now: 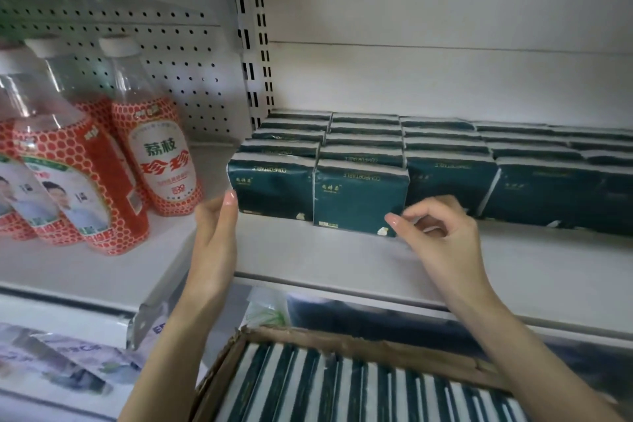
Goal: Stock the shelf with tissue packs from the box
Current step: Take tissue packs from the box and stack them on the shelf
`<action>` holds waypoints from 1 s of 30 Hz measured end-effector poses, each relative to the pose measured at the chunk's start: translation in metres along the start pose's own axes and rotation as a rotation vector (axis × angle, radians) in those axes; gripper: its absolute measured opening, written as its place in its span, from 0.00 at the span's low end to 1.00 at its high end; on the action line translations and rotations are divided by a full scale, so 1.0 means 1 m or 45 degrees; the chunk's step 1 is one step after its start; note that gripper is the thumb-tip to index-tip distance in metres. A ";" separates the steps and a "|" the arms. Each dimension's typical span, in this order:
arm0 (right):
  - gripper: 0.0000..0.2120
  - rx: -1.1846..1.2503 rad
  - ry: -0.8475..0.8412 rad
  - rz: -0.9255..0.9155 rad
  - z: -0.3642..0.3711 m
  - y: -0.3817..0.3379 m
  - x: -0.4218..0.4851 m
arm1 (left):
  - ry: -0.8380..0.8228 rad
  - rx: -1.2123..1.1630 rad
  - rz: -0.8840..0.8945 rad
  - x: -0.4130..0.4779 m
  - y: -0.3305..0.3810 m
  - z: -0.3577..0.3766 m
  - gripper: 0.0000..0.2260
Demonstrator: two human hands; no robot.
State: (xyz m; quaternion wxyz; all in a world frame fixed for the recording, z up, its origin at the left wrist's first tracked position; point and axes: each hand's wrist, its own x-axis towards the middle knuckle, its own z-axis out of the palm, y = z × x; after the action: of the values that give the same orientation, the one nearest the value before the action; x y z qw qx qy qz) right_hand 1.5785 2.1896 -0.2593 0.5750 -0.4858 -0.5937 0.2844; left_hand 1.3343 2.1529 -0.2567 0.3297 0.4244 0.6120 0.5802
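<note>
White shelf (342, 257), head view: green tissue packs (448, 178) rowed at its back; box (342, 342) below, full. My left hand (214, 226), fingers straight, touches the leftmost pack (274, 185); my right hand (442, 233), loosely curled, empty, thumb at second pack (356, 198)'s corner.

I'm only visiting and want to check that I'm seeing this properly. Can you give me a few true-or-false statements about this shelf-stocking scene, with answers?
1. The tissue packs on the shelf are dark green. True.
2. The cardboard box below the shelf is empty. False: it holds rows of packs.
3. The bottles stand to the right of the tissue packs. False: they stand to the left.
4. The left hand, fingers straight, is at the left edge of the leftmost front pack. True.
</note>
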 end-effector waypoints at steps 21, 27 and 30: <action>0.11 -0.300 -0.264 0.024 0.004 0.008 0.002 | -0.031 -0.023 -0.087 0.013 -0.032 -0.015 0.20; 0.12 -0.296 -0.274 0.012 0.004 0.008 0.003 | -0.077 0.056 0.077 0.011 -0.030 -0.018 0.26; 0.12 -0.299 -0.284 0.005 0.004 0.008 0.003 | -0.113 0.101 0.147 0.010 -0.028 -0.018 0.28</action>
State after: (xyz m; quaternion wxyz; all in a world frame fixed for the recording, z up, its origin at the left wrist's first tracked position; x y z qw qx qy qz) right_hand 1.5770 2.1957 -0.2659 0.4442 -0.5163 -0.6821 0.2662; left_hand 1.3102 2.1551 -0.2817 0.3054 0.4969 0.5939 0.5542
